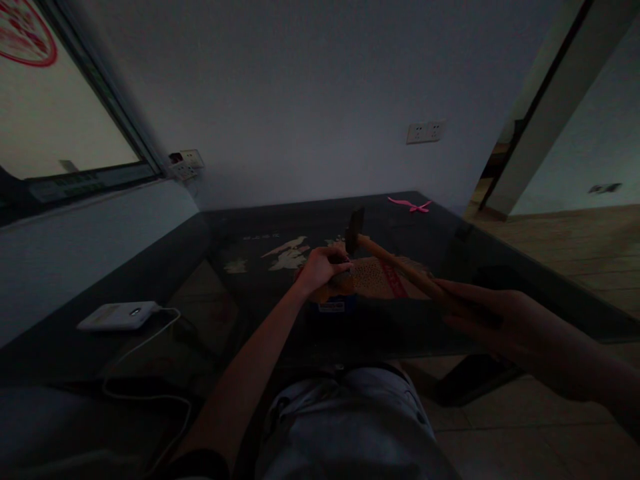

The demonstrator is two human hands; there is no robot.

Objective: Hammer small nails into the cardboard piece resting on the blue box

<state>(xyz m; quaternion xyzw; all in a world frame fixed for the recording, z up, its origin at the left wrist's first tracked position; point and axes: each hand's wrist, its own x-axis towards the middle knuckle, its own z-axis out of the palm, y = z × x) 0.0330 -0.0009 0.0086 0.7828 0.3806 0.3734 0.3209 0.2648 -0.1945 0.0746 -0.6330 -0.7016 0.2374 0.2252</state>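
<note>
My right hand [487, 315] is wrapped round the wooden handle of a hammer [400, 267]. Its dark metal head [355, 230] is raised a little above the table. My left hand [323, 267] is closed in a pinch on a small thing I cannot make out, on top of a perforated brown board [373, 277]. The board lies on the dark glass table [260, 220], just under the hammer head. The room is dim.
A white power bank [120, 315] with a white cable [150, 373] lies at the table's left edge. A pink ribbon-like item [411, 204] lies at the far right corner. Wall sockets [426, 131] sit behind. A window is at the left, a doorway at the right.
</note>
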